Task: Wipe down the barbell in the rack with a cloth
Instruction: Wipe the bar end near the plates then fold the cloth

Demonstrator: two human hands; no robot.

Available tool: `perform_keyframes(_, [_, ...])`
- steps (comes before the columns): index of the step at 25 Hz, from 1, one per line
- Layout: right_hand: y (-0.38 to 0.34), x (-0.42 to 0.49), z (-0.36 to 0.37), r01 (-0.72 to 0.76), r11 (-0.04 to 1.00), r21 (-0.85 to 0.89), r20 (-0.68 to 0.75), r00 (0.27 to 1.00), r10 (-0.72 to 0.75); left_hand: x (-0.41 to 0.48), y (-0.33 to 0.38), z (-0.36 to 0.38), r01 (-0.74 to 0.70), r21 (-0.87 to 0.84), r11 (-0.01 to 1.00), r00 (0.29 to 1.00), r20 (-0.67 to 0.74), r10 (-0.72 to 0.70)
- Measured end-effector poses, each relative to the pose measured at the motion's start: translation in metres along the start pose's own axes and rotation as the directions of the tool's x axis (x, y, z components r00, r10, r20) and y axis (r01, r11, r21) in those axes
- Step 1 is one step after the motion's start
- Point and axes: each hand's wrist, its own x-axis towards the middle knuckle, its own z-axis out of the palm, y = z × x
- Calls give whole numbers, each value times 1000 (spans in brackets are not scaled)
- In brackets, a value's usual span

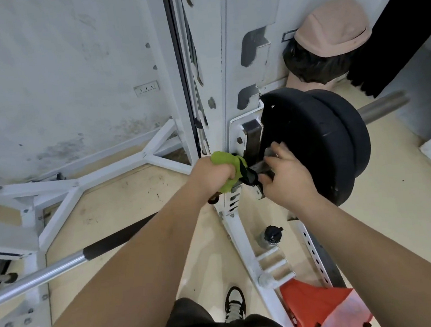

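Near the middle of the frame, the left hand (211,175) was fisted around a green cloth (226,166), its fingers clamped on the cloth and pressing it against the barbell (60,269) right where the bar met the white rack upright (217,88). The bar ran from the lower left edge, chrome and then black-wrapped, up under the left forearm to that spot. Just to the right, the right hand (287,175) gripped the metal part of the bar beside the inner face of the black weight plates (321,141), fingers curled on it. Beyond the plates, the bare sleeve end stuck out toward the right edge. A dark bottle (271,234) stood on the floor beside the rack's base, below the hands.
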Motion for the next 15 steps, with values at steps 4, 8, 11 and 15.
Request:
perform_keyframes(4, [-5, 2, 2, -13, 1000, -21, 6, 1000, 13, -18, -7, -22, -119, 316, 941, 990, 109, 89])
perform_keyframes(8, [-3, 5, 0, 8, 998, -57, 32, 999, -6, -41, -29, -63, -157, 769, 620, 983, 61, 173])
perform_keyframes(11, [-8, 6, 0, 7, 995, -97, 61, 998, -2, -29, -22, -30, -318, 752, 577, 923, 108, 368])
perform_keyframes(15, [-8, 11, -7, -9, 995, -96, 113, 993, 20, -30, -31, 26, -458, 752, 474, 832, 175, 526])
